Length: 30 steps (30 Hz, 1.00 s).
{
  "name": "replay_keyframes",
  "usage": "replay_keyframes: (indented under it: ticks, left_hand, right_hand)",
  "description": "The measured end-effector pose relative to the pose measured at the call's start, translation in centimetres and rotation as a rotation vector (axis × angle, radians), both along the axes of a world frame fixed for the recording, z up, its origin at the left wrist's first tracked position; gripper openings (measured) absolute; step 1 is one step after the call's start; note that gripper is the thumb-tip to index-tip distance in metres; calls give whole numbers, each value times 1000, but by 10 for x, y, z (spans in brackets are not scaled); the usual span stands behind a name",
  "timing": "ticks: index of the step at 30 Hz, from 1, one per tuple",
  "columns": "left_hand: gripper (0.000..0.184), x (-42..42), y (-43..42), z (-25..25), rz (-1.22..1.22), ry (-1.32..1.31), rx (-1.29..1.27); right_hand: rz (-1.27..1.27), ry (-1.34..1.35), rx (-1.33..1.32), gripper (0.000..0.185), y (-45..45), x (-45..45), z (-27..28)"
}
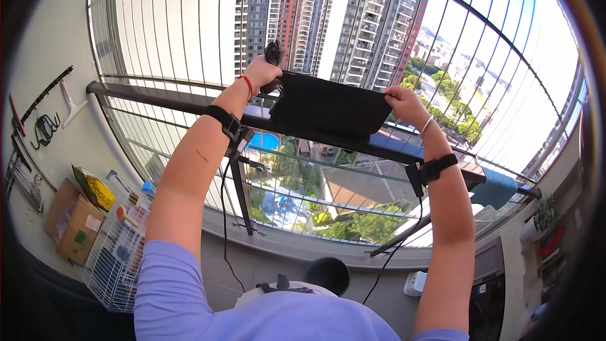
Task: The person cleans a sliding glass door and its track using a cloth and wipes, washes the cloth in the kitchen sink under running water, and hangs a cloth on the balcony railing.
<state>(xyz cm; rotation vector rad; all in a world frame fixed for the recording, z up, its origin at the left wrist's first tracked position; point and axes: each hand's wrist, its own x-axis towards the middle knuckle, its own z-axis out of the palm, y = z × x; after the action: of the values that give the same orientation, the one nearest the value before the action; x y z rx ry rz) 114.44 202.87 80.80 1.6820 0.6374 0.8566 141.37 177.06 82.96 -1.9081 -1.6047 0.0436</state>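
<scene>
A black rectangular piece of cloth [331,104] is stretched between my two hands in front of the balcony railing. My left hand [262,73] is closed on its upper left corner. A dark bunched item [273,53] sticks up past the fingers of that hand; its kind is unclear. At the upper right corner, my right hand [407,107] pinches the cloth between thumb and fingers. Behind the cloth's lower edge runs the dark rail [183,102], partly hidden; I cannot tell whether the two touch.
Vertical bars [158,31] close off the balcony's open side. A blue-grey towel [495,188] hangs over the rail at right. On the left are a white wire rack [117,271] and a cardboard box [81,230]. A dark bucket [328,276] stands below; cables trail from both wrist straps.
</scene>
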Motion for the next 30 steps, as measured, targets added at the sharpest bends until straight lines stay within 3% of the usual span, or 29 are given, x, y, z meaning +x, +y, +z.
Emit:
replay_keyframes:
  ticks: [3, 4, 6, 8, 10, 13, 15, 18, 20, 21, 24, 26, 27, 30]
  left_hand:
    - [14, 19, -13, -25, -17, -74, -287]
    - [19, 24, -17, -32, -25, -92, -376]
    - [16, 40, -17, -42, -21, -150, -439]
    - [12, 62, 0, -48, -38, -410, -347]
    - [11, 73, -2, -20, 52, -586, -200]
    - [8, 71, -4, 22, 121, -691, -77]
    - [8, 68, 0, 27, 108, -731, -11]
    - [11, 68, 14, 23, 11, -696, 79]
    - [11, 63, 11, 10, 279, -192, 469]
    - [18, 61, 14, 3, 325, -68, 676]
    - [27, 52, 2, -4, 287, 42, 768]
    - [27, 39, -7, 0, 276, 8, 752]
    - [27, 33, -8, 0, 267, -26, 731]
    - [25, 8, -7, -1, 278, -35, 710]
  right_hand:
    - [-176, 417, -79, 20, 2, -7, -8]
    - [-177, 415, -81, 20, 8, 3, -16]
    - [-196, 551, 121, 17, 19, 25, -31]
    - [-118, 487, 361, 12, 29, 47, -30]
    - [-6, 195, 507, 11, 31, 63, -14]
    - [169, 380, 635, 11, 29, 54, 5]
    - [106, 371, 568, 12, 20, 43, 7]
    - [-154, 311, 396, 17, 1, 20, 5]
    - [-146, 35, 306, 18, 6, 45, -12]
    - [-149, 35, 313, 18, 11, 58, -22]
    - [-46, -151, 269, 18, 12, 68, -32]
    - [-173, 366, 69, 19, -2, 29, -11]
    - [-99, 599, 201, 19, -4, 18, -8]
    - [97, 546, 372, 15, -8, 13, -13]
